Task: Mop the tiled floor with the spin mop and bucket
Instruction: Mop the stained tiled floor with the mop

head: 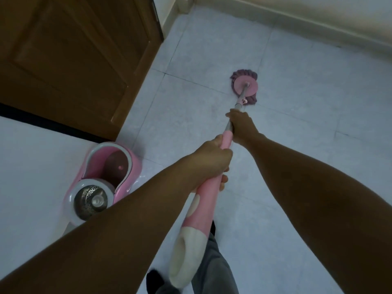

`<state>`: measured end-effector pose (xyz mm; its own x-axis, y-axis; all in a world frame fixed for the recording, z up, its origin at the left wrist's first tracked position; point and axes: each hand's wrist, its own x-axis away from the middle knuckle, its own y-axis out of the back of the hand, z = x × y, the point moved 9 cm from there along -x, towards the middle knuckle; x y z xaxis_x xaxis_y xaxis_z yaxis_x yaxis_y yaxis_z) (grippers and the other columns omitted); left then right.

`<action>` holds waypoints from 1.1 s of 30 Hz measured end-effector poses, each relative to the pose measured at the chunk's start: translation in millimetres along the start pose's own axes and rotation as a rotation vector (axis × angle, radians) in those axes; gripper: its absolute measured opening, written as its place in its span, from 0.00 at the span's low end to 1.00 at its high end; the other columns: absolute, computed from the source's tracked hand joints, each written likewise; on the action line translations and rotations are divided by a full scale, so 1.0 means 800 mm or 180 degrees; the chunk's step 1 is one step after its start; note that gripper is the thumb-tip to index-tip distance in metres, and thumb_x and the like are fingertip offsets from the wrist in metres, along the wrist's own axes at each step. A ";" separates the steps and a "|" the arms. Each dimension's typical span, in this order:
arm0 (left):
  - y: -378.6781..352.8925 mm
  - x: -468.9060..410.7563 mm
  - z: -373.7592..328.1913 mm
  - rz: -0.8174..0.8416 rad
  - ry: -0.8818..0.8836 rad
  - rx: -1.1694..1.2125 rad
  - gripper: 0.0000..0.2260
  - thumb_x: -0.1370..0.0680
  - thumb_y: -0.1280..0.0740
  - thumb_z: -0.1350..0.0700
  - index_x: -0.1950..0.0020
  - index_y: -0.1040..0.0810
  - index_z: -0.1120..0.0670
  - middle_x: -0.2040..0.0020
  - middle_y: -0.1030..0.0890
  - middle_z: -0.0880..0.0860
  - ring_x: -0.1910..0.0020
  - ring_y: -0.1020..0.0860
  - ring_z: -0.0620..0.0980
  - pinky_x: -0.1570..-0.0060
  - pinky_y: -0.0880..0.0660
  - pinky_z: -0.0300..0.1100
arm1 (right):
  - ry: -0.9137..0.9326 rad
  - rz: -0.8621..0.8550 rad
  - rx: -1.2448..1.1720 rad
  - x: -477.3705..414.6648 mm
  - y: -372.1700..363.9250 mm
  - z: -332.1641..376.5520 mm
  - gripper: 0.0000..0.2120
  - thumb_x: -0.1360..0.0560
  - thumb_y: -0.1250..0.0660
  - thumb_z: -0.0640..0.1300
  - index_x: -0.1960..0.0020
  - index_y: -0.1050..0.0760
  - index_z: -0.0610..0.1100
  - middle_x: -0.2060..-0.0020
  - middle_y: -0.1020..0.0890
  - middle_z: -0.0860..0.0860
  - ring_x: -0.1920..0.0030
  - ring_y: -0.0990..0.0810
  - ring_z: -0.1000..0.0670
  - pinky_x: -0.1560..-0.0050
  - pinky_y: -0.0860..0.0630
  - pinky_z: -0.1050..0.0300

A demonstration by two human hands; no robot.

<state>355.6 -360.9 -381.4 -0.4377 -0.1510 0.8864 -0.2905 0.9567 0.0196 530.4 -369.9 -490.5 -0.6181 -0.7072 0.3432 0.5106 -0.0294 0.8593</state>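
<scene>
Both of my hands grip the pink and white spin mop handle point(206, 195). My left hand point(210, 161) is closed around the pink grip, nearer to me. Further down, my right hand point(240, 126) is wrapped on the metal shaft. The mop head point(246, 84), a pink disc over purple strands, lies flat on the pale tiled floor point(307, 98) ahead of me. To my left stands the pink spin bucket point(131, 164), its steel spinner basket point(91, 201) at the near end; my left forearm covers part of its rim.
A brown wooden door point(70, 60) stands open at the upper left, its edge close to the bucket. A cream wall skirting point(297, 20) runs along the far side. My grey trouser leg point(214, 270) and a dark shoe point(154, 279) are below the handle.
</scene>
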 end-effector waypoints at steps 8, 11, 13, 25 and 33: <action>0.016 0.006 0.004 -0.0070 0.0077 0.0145 0.20 0.17 0.40 0.50 0.26 0.38 0.39 0.54 0.24 0.56 0.66 0.24 0.49 0.71 0.24 0.41 | 0.0013 0.0042 -0.0155 -0.007 -0.007 0.019 0.22 0.30 0.28 0.33 0.36 0.25 0.36 0.35 0.24 0.40 0.36 0.24 0.39 0.34 0.29 0.49; 0.020 0.041 0.036 -0.0098 0.0178 0.0202 0.21 0.18 0.39 0.53 0.26 0.38 0.39 0.53 0.23 0.57 0.66 0.24 0.50 0.70 0.23 0.42 | 0.0086 0.0157 -0.0145 0.028 -0.021 0.049 0.25 0.29 0.29 0.34 0.32 0.27 0.39 0.31 0.26 0.42 0.33 0.26 0.39 0.31 0.32 0.49; 0.027 0.073 0.062 -0.0126 0.0254 0.0207 0.22 0.18 0.39 0.53 0.26 0.39 0.38 0.53 0.23 0.57 0.65 0.24 0.50 0.69 0.23 0.42 | 0.0102 0.0224 -0.0210 0.060 -0.035 0.074 0.26 0.29 0.29 0.35 0.31 0.27 0.40 0.29 0.28 0.43 0.32 0.28 0.40 0.31 0.33 0.50; 0.083 0.340 0.281 -0.0014 0.0741 0.0142 0.08 0.19 0.39 0.54 0.41 0.29 0.52 0.66 0.25 0.56 0.79 0.27 0.48 0.77 0.27 0.37 | -0.0121 0.0546 -0.0776 0.363 -0.135 0.287 0.22 0.28 0.27 0.42 0.36 0.24 0.40 0.35 0.23 0.41 0.34 0.25 0.41 0.33 0.32 0.51; 0.131 0.429 0.312 0.0063 0.0846 0.0551 0.18 0.18 0.39 0.52 0.37 0.28 0.66 0.61 0.21 0.63 0.78 0.25 0.52 0.79 0.26 0.37 | -0.0357 0.0691 -0.0961 0.444 -0.140 0.363 0.12 0.26 0.38 0.38 0.46 0.21 0.39 0.47 0.17 0.42 0.44 0.20 0.42 0.42 0.25 0.50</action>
<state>-37.9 -374.6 -190.4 -0.2136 -0.0407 0.9761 -0.4348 0.8987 -0.0577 80.2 -412.5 -354.5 -0.5293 -0.6387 0.5585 0.7793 -0.1058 0.6176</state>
